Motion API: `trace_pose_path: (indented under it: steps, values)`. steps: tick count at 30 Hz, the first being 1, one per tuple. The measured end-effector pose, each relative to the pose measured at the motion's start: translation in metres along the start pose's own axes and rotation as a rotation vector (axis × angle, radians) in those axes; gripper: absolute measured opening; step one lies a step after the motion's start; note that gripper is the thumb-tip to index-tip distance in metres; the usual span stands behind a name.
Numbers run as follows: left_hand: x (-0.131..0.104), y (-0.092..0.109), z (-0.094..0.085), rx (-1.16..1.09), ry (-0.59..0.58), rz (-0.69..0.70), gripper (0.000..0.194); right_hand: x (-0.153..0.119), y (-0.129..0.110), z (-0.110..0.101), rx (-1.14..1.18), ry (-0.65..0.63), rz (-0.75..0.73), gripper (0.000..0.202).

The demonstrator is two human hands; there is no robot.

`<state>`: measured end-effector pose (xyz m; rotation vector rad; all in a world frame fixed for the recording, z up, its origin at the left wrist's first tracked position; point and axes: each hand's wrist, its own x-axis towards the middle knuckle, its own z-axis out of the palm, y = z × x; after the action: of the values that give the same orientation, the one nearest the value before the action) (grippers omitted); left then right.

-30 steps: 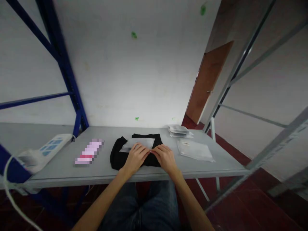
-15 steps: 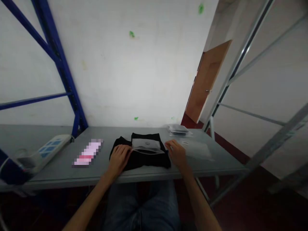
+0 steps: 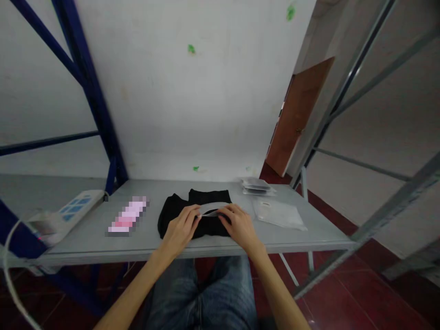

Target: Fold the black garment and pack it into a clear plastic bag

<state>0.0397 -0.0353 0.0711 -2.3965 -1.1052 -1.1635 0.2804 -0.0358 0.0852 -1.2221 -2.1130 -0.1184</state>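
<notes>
We find the frosted, translucent plastic bag (image 3: 216, 206) over the folded, matte black cloth (image 3: 209, 197) on the smooth grey table (image 3: 137, 246). The left hand (image 3: 182, 225) and right hand (image 3: 238, 223) pinch its edge; we judge its mouth parted, the work unfinished, the cloth outside. A flat, rectangular, whitish plastic packet (image 3: 280, 214) lies rightward.

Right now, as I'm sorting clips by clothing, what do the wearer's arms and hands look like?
Both the left hand and the right hand are ungloved. The forearms are slim and bare, with no sleeves, watch or bracelet showing. Rings are too small to judge.
</notes>
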Motion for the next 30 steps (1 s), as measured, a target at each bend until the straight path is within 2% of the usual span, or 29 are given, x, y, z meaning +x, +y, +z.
trace_pose_path:
  steps: [3,8,11,18,22,25,27,30]
  values:
    - [-0.002,0.005,0.006,-0.034,-0.035,0.011,0.018,-0.001,0.003,0.0,0.001,-0.073,0.02,0.017]
    - [-0.004,0.013,0.01,-0.083,-0.069,0.033,0.021,0.0,0.003,0.006,-0.015,-0.018,0.131,0.02]
    - [-0.004,0.015,0.009,-0.078,-0.081,0.059,0.023,0.0,0.003,0.008,-0.083,-0.03,0.203,0.022]
    - [-0.006,0.019,0.011,-0.075,-0.109,0.149,0.023,-0.002,-0.002,-0.005,-0.117,-0.165,0.276,0.014]
    - [-0.006,0.018,0.012,-0.084,-0.129,0.149,0.025,0.0,-0.007,-0.007,-0.124,-0.107,0.268,0.011]
    - [-0.006,0.014,0.015,-0.062,-0.134,0.1,0.033,0.001,-0.01,-0.003,-0.134,-0.069,0.255,0.008]
    - [-0.008,0.009,0.019,-0.042,-0.131,0.029,0.04,0.001,-0.01,0.0,-0.14,-0.092,0.248,0.007]
    - [-0.013,-0.001,0.027,-0.038,-0.145,-0.062,0.049,-0.002,-0.007,0.003,-0.151,-0.161,0.238,0.023]
